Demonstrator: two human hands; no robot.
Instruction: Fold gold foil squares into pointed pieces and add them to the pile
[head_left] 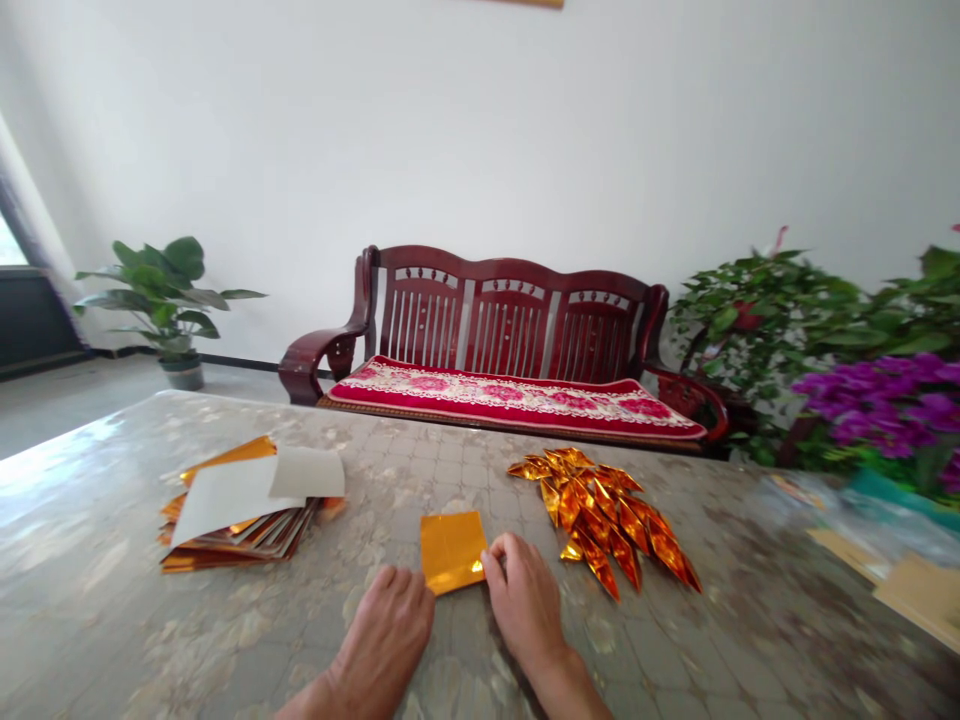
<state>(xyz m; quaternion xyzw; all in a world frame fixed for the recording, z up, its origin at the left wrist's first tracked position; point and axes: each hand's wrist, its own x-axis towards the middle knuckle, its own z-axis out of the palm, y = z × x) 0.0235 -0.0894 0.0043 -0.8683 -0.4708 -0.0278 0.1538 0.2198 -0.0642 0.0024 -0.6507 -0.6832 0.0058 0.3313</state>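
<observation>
A square of shiny gold foil paper [452, 548] lies on the patterned table [420, 470] in front of me. My left hand [391, 625] is closed at its lower left corner, the fingers curled and the fingertips hidden. At the right edge, my right hand [523, 600] pinches the sheet between thumb and forefinger. Right of the hands lies a heap of folded, pointed gold foil pieces [600, 510]. On the left is a loose stack of foil sheets [247, 510], some with their pale backs facing up.
Clear plastic wrap [817, 500] and brown cardboard pieces [922, 590] lie at the table's right side. Beyond the table stands a dark red wooden bench [517, 310] with a red floral cover. Potted plants [176, 290] and purple flowers [877, 400] flank it.
</observation>
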